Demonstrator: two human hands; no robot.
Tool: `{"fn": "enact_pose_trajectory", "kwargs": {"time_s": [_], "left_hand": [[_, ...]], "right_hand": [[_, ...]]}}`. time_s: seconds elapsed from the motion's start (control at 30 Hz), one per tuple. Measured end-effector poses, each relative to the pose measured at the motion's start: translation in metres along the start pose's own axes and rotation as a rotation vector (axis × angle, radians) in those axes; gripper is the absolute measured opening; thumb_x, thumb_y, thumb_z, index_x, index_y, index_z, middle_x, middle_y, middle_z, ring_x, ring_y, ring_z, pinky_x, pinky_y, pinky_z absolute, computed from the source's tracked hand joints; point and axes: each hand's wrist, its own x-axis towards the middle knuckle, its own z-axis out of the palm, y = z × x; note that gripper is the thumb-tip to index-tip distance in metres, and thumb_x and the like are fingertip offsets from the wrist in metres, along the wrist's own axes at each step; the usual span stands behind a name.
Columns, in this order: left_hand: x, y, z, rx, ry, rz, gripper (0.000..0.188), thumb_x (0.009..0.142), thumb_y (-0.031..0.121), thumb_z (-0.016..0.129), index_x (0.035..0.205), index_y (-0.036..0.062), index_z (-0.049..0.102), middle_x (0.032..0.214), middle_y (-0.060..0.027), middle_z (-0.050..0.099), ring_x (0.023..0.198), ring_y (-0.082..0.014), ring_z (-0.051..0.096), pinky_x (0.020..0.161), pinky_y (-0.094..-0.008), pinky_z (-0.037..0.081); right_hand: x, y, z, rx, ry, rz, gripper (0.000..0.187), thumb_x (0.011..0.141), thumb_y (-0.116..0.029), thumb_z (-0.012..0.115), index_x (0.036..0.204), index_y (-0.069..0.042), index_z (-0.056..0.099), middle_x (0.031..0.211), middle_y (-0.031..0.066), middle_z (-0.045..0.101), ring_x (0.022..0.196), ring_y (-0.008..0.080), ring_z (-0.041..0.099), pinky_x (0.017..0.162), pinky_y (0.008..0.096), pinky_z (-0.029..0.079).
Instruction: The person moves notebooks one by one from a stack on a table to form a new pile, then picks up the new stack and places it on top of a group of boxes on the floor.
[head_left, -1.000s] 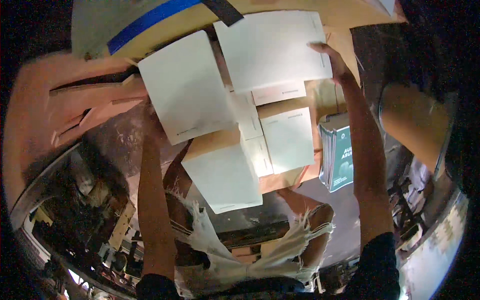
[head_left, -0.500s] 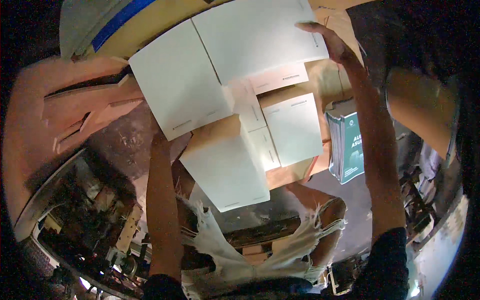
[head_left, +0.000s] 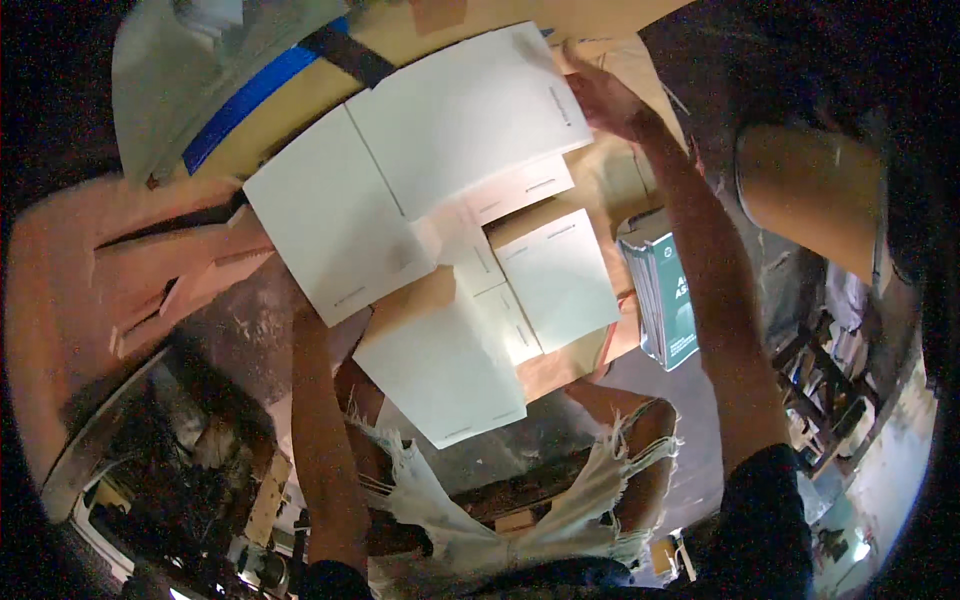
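Observation:
Several white paper stacks sit close together on a brown cardboard surface (head_left: 560, 372). The wide far stack (head_left: 460, 120) has my right hand (head_left: 605, 100) at its right end, fingers stretched along the edge. Left of it lies another white stack (head_left: 340, 220); my left forearm reaches up to its near-left corner, and the left hand is hidden there. A tall white stack (head_left: 440, 370) stands nearest me. A smaller white stack (head_left: 560, 280) lies right of the middle, beside narrow, lower white stacks (head_left: 510, 325).
Green-covered booklets (head_left: 670, 300) stand in a pile right of the cardboard, beside my right forearm. Broken reddish board (head_left: 140, 250) lies at left. A blue strip (head_left: 250, 105) runs along the far tan edge. A brown cardboard piece (head_left: 810, 200) is at far right.
The whole view has shifted, so the stacks appear lower and farther left. My right hand's fingers, which lay over the far stack's top, are now at its right edge.

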Motion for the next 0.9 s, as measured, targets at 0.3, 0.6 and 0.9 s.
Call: {"fn": "enact_pose_trajectory", "kwargs": {"time_s": [0.3, 0.6, 0.9], "left_hand": [[0.031, -0.005, 0.012, -0.040, -0.041, -0.009, 0.060, 0.078, 0.030, 0.069, 0.129, 0.0086, 0.047, 0.131, -0.0134, 0.046, 0.121, -0.0302, 0.043, 0.100, -0.0406, 0.037], [0.045, 0.004, -0.010, -0.039, -0.035, -0.019, 0.058, 0.076, 0.028, 0.072, 0.126, 0.0105, 0.050, 0.128, -0.0120, 0.049, 0.118, -0.0293, 0.045, 0.099, -0.0410, 0.039], [0.097, 0.128, -0.037, 0.761, 0.119, 0.639, 0.056, 0.074, 0.026, 0.074, 0.124, 0.0124, 0.053, 0.125, -0.0107, 0.051, 0.115, -0.0284, 0.048, 0.097, -0.0414, 0.041]], "right_hand": [[0.011, 0.014, 0.022, -0.083, 0.204, -0.218, 0.052, 0.099, -0.034, 0.039, 0.141, -0.003, 0.035, 0.130, 0.0105, 0.053, 0.112, 0.0189, 0.056, 0.093, 0.0317, 0.048], [0.011, -0.003, 0.021, -0.027, 0.419, -0.256, 0.046, 0.100, -0.032, 0.036, 0.133, -0.002, 0.044, 0.122, 0.0110, 0.058, 0.104, 0.0194, 0.059, 0.094, 0.0316, 0.046], [-0.062, -0.084, 0.209, -0.001, 0.205, -0.267, 0.023, 0.091, -0.018, 0.057, 0.101, 0.001, 0.067, 0.089, 0.0120, 0.069, 0.073, 0.0201, 0.068, 0.059, 0.0335, 0.058]]}}
